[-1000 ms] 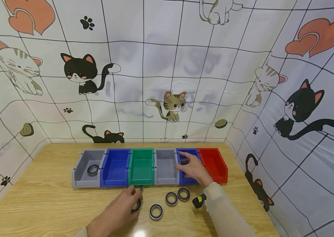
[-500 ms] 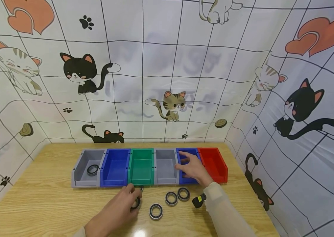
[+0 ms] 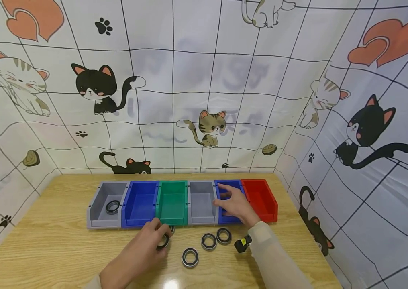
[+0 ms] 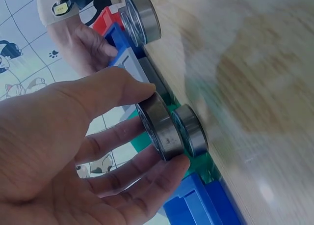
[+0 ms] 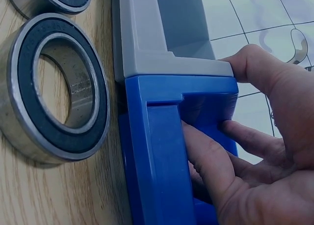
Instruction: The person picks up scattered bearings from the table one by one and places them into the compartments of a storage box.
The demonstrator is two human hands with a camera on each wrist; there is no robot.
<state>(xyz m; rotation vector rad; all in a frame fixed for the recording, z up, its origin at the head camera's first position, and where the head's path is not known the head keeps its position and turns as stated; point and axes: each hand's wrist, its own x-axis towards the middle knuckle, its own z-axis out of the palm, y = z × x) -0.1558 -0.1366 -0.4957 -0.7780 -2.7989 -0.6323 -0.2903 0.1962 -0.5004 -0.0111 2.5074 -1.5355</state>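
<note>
My left hand (image 3: 137,249) pinches a ball bearing (image 4: 164,129) between thumb and fingertips, just in front of the green bin (image 3: 172,221). Close beside it, another bearing (image 4: 190,130) is partly hidden behind the hand in the head view. At the right, my right hand (image 3: 235,205) rests over the second blue bin (image 3: 230,220). Its thumb touches the rim shared with the right-hand grey bin (image 3: 202,220), while the fingers reach loosely into the blue bin, as the right wrist view shows.
In the left grey bin (image 3: 104,223) lies one bearing (image 3: 112,207). Three more bearings (image 3: 190,257) lie on the wooden table (image 3: 56,241) between the hands. A blue bin (image 3: 140,222) and a red bin (image 3: 260,200) complete the row, before a cat-print curtain (image 3: 160,100).
My left hand has moved slightly forward and left toward the bins, carrying the pinched bearing. The right hand keeps its place.
</note>
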